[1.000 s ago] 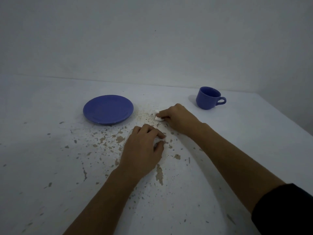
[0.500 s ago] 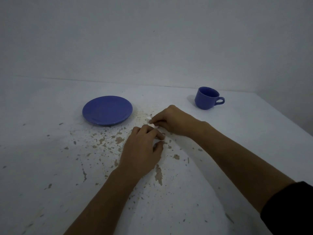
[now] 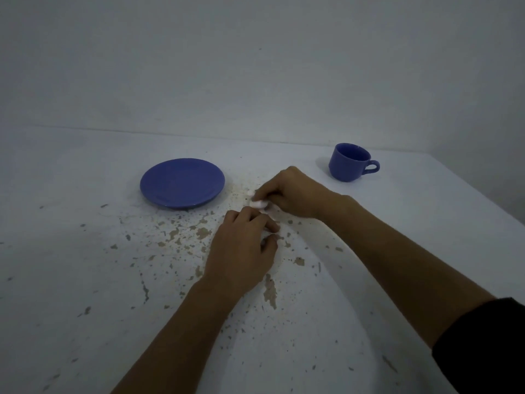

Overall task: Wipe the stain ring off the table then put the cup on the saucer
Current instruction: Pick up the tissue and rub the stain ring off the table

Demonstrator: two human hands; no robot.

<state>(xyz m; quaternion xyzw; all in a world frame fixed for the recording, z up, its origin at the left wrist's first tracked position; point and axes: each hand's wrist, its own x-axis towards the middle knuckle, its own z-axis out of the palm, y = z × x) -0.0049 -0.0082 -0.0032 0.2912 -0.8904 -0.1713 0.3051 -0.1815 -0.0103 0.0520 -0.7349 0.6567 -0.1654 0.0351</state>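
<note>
Head view: white table (image 3: 85, 280), paint chipped, brown flecks centre. Round glossy blue saucer (image 3: 182, 183) left-centre, bare. Blue cup (image 3: 348, 162) upright far right, handle right, well apart from the saucer. Right hand (image 3: 295, 193) pinches small white wad (image 3: 258, 204) w/ fingertips. Left hand (image 3: 241, 251) loosely curled, empty, resting near the wad.

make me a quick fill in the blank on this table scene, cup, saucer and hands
1. The cup and saucer are both ____ in colour.
2. The cup's handle points to the ____ of the picture.
3. The right hand pinches a small ____ wad.
4. The saucer holds ____.

Missing words: blue; right; white; nothing
</note>
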